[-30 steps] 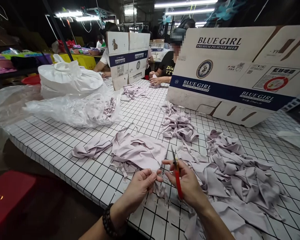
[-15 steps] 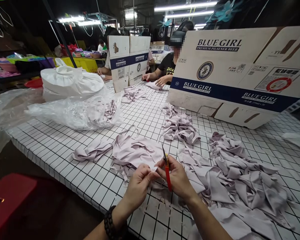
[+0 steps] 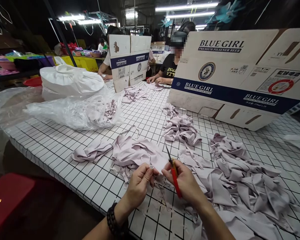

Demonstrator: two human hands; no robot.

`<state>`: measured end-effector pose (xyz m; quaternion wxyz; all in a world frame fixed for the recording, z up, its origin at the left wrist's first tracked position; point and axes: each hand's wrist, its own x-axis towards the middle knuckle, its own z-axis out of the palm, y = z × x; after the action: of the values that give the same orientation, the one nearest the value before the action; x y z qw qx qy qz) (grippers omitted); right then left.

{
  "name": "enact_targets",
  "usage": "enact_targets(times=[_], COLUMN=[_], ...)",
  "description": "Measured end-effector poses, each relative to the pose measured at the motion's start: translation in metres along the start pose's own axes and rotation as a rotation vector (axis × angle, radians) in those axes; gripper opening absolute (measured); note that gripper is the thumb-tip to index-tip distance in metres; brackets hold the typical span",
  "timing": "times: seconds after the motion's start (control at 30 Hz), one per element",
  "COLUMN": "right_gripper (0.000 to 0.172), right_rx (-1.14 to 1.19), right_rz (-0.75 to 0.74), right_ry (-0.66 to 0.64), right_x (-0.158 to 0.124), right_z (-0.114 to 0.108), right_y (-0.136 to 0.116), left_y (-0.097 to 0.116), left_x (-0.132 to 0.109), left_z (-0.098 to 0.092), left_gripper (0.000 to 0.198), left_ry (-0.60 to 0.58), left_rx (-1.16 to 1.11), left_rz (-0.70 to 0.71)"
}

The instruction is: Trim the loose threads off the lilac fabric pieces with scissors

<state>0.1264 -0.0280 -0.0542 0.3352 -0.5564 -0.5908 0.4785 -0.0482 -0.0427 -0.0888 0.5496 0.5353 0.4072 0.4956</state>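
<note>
Currently, the left hand [image 3: 138, 187], curled, is pinching the lilac cloth [image 3: 137, 151] by its near edge; the right hand [image 3: 187, 181], just beside, is gripping red-handled scissors [image 3: 175, 180], blades pointing away.

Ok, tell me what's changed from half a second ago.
The right hand, scissors with it, has moved right, away from the left hand; whether it let go of any cloth is unclear. The left hand still pinches cloth; the cardboard boxes stayed put.
</note>
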Motion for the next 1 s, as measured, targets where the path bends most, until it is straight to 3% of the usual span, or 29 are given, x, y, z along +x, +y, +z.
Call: enact_targets(times=[0.13,0.23,0.5,0.63,1.0], right_gripper=[0.035,0.037,0.032,0.028,0.035], right_rx=[-0.464,-0.653,-0.707,-0.715,-0.777], right_rz=[-0.010,-0.028,-0.096,-0.144,-0.107], right_ry=[-0.020,-0.038,-0.003,0.014,-0.039], right_x=[-0.016,-0.024,-0.024,-0.024,-0.020], right_z=[-0.022,-0.025,-0.018,-0.018,-0.018], right_y=[-0.006,-0.008,-0.004,-0.006,-0.005], left_y=[0.006,0.010,0.010,0.009,0.012], left_x=[0.001,0.003,0.005,0.006,0.005], left_z=[-0.003,-0.003,-0.003,-0.003,-0.004], left_gripper=[0.034,0.033,0.033,0.030,0.030], left_ry=[-0.033,-0.065,-0.151,-0.174,-0.223], left_rx=[0.114,0.195,0.302,0.281,0.206], left_rz=[0.044,0.075,0.167,0.161,0.112])
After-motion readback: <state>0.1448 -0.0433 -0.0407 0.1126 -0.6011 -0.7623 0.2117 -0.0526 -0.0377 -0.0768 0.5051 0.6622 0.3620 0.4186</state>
